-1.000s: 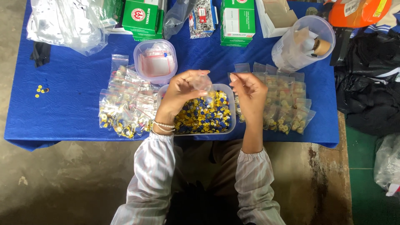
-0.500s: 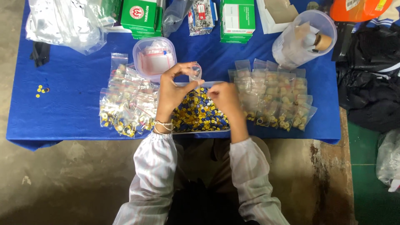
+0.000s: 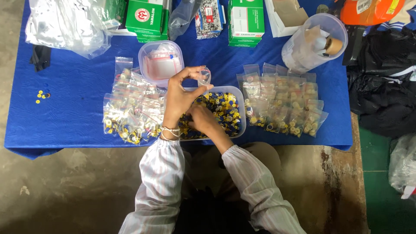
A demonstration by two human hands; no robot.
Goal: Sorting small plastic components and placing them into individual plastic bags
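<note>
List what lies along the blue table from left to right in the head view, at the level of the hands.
Loose yellow pieces → left pile of filled bags → left hand holding a small clear bag → tub of yellow and blue pieces → right pile of filled bags.

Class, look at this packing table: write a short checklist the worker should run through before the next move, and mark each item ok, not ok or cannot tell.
1. Small bag held up in the left hand: ok, pinched between the fingertips above the tub.
2. Bag mouth open: cannot tell, too small to see.
3. Right hand in the tub of yellow and blue pieces: ok, it rests among them.
4. Pieces gripped in the right hand: cannot tell, the left hand partly covers it.
5. Filled bags kept apart from the tub: ok, one pile left, rows right.
6. No stray pieces: not ok, a few yellow ones lie at the cloth's left edge.
</note>
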